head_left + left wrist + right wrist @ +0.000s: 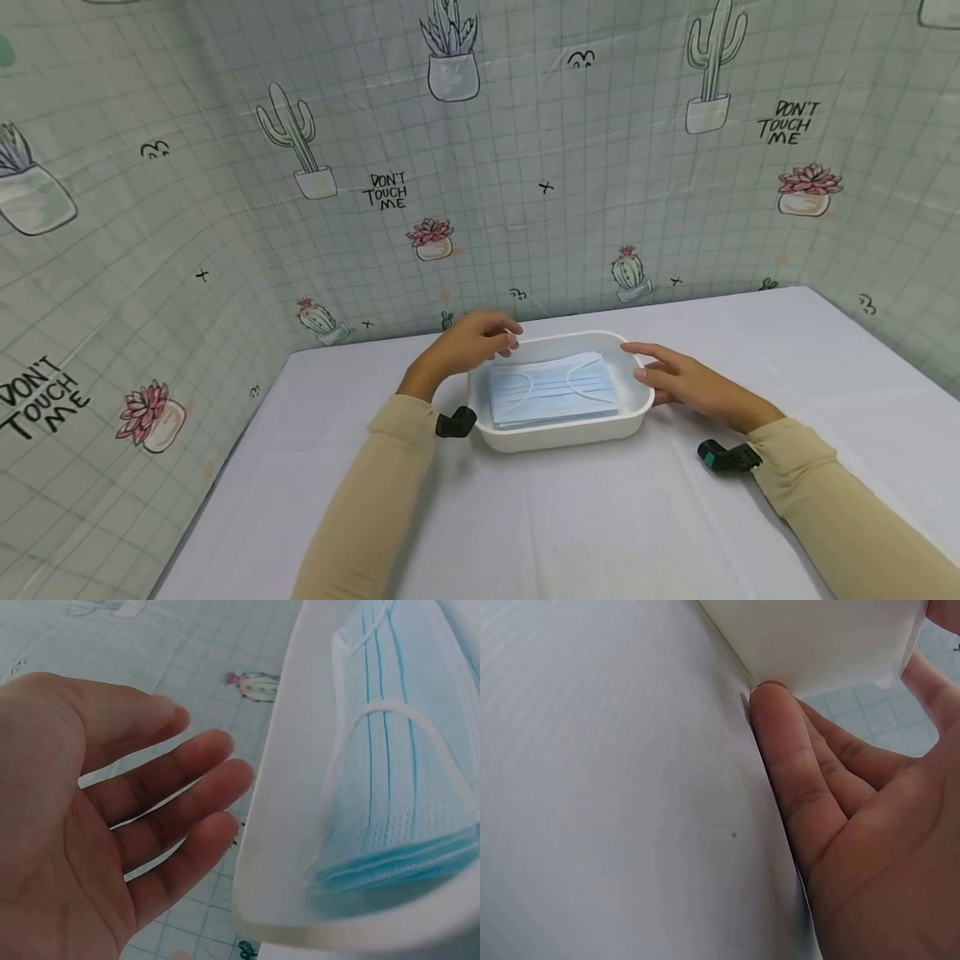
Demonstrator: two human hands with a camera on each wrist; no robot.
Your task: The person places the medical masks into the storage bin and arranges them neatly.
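A white plastic tub [562,439] with rounded corners sits on the table. Inside it lies a stack of light blue disposable face masks [551,396], white ear loops on top. My left hand [472,342] hovers beside the tub's far left corner; the left wrist view shows its fingers [202,780] loosely bent, apart from the rim and holding nothing. At the opposite end my right hand [686,383] grips the tub, thumb and forefinger at the rim. Lower fingers [784,735] touch the outer wall near its base in the right wrist view.
A white cloth covers the table [585,533]. Behind it and to the sides hangs a grid-patterned curtain [495,183] printed with cacti. Dark bands with small devices sit at the left wrist [456,422] and the right wrist [727,457].
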